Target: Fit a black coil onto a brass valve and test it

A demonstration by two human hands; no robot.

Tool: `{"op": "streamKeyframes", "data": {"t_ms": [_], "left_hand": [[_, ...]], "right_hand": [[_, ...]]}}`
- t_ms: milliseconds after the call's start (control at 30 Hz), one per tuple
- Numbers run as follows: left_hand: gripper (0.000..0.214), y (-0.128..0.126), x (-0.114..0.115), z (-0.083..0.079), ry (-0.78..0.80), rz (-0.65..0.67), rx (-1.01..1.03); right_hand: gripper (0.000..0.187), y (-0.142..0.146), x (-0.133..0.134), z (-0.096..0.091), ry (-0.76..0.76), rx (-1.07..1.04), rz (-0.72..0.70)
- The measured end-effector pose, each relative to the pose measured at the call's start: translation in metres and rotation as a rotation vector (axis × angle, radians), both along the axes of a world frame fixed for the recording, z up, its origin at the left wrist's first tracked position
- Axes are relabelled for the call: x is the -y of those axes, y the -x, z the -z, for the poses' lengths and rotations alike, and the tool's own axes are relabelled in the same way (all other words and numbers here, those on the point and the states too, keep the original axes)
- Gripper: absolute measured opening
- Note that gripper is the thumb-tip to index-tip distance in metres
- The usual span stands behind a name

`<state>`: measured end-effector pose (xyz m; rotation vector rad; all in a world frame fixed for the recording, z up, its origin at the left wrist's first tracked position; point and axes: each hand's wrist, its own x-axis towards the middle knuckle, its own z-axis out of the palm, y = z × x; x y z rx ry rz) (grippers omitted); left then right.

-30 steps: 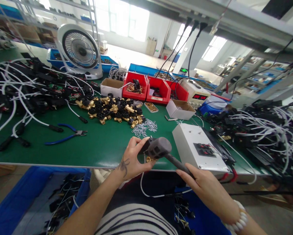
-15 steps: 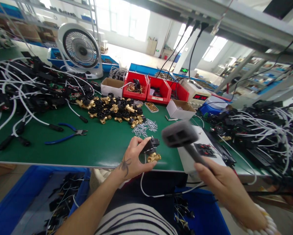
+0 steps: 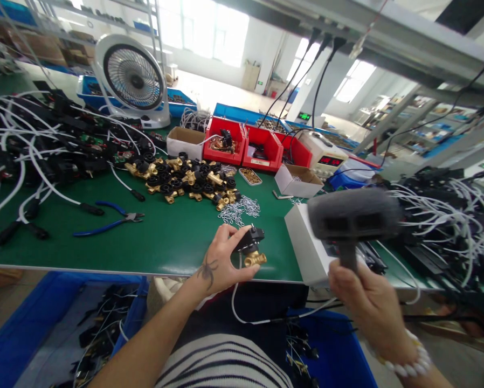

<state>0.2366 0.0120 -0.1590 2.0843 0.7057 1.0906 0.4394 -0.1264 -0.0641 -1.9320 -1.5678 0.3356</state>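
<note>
My left hand (image 3: pixel 220 261) pinches a small valve part (image 3: pixel 250 248) with a black top and brass base, holding it on the green table (image 3: pixel 173 237) near its front edge. A white wire hangs down from the part. My right hand (image 3: pixel 363 302) is wrapped round the handle of a grey rubber mallet (image 3: pixel 353 218), whose head is raised up and to the right of the valve, above a white control box (image 3: pixel 315 245). The mallet head is blurred by motion.
A heap of brass and black valve parts (image 3: pixel 185 183) and loose wire clips (image 3: pixel 237 210) lie mid-table. Blue pliers (image 3: pixel 108 218) lie left. Red bins (image 3: pixel 246 143), cardboard boxes, a fan (image 3: pixel 132 81) and wire harnesses on both sides surround the area. Blue crates (image 3: pixel 43 323) stand below.
The mallet has swung up and to the right, away from the valve part it was resting on. My left hand has kept the valve in place.
</note>
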Motion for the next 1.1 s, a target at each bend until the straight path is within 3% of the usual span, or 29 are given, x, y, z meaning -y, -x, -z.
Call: {"op": "streamKeyframes", "data": {"t_ms": [100, 133, 300, 367, 467, 533, 633, 667, 833, 1000, 1100], "left_hand": [[0.069, -0.0014, -0.0003, 0.0006, -0.004, 0.003, -0.001], [0.069, -0.0017, -0.0002, 0.0008, -0.006, 0.003, -0.003], [0.067, -0.0009, 0.0, 0.001, -0.003, -0.001, -0.008], [0.068, -0.0007, 0.0, 0.0008, -0.004, 0.0, -0.006], [0.067, -0.0009, 0.0, 0.0003, -0.007, 0.005, -0.002], [0.066, -0.0009, -0.0004, 0.0001, -0.006, 0.003, -0.001], [0.066, -0.0009, -0.0013, 0.0004, -0.003, -0.007, -0.002], [0.067, -0.0011, -0.0017, 0.0006, -0.003, -0.007, -0.002], [0.067, -0.0024, -0.0024, 0.0011, -0.009, 0.001, 0.012], [0.067, -0.0013, -0.0018, 0.002, 0.002, 0.001, 0.003], [0.069, -0.0014, -0.0015, 0.0019, 0.005, 0.0, 0.009]], "right_hand": [[0.048, 0.0035, -0.002, 0.0033, 0.288, 0.147, -0.111], [0.048, 0.0035, -0.002, 0.0022, 0.311, 0.167, -0.124], [0.051, 0.0018, -0.0004, -0.0032, -0.015, 0.055, 0.013], [0.051, 0.0038, -0.002, 0.0002, 0.052, 0.079, -0.016], [0.049, 0.0063, -0.0049, 0.0027, 0.286, 0.181, -0.12], [0.048, 0.0054, -0.0046, -0.0001, 0.245, 0.182, -0.113], [0.05, 0.0037, -0.0023, -0.003, 0.006, 0.09, -0.012], [0.051, 0.0039, -0.002, -0.0021, -0.013, 0.07, 0.002], [0.046, 0.006, -0.0056, 0.0051, 0.315, 0.146, -0.124], [0.049, 0.002, -0.0059, 0.0024, 0.066, -0.087, -0.02], [0.048, 0.0043, -0.0071, 0.0043, 0.2, -0.064, -0.066]]}}
